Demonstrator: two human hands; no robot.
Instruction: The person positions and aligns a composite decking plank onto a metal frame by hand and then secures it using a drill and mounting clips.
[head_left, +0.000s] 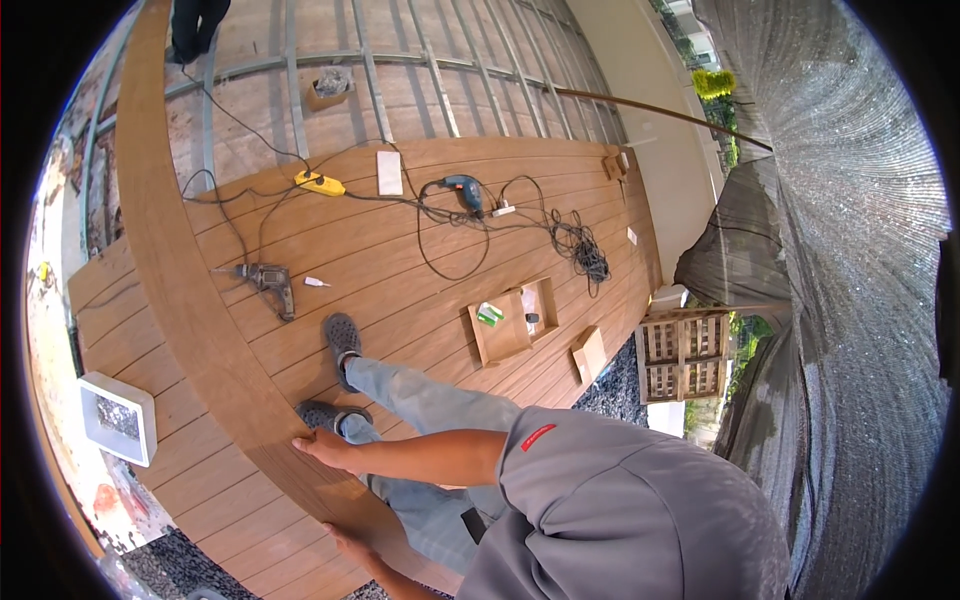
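A long brown deck board (pixel 175 230) runs from the top left down to the lower middle, its line bent by the lens. My right hand (pixel 328 449) grips its near edge, arm stretched out from a grey short sleeve. Lower down, my left hand (pixel 352 546) holds the same board, fingers partly hidden. Both of my feet, in grey clogs (pixel 342 338), stand on the decking (pixel 400 290) beside the board. On the decking past my feet lies a grey drill (pixel 268 286) with a bit fitted, a small white tube (pixel 316 282) next to it.
A blue power tool (pixel 464 190), a yellow power strip (pixel 320 183) and tangled black cable (pixel 575 250) lie on the decking. An open cardboard box (pixel 490 348) sits nearer me. Beyond is a metal joist frame (pixel 370 85). At the top left stand another person's legs (pixel 195 28).
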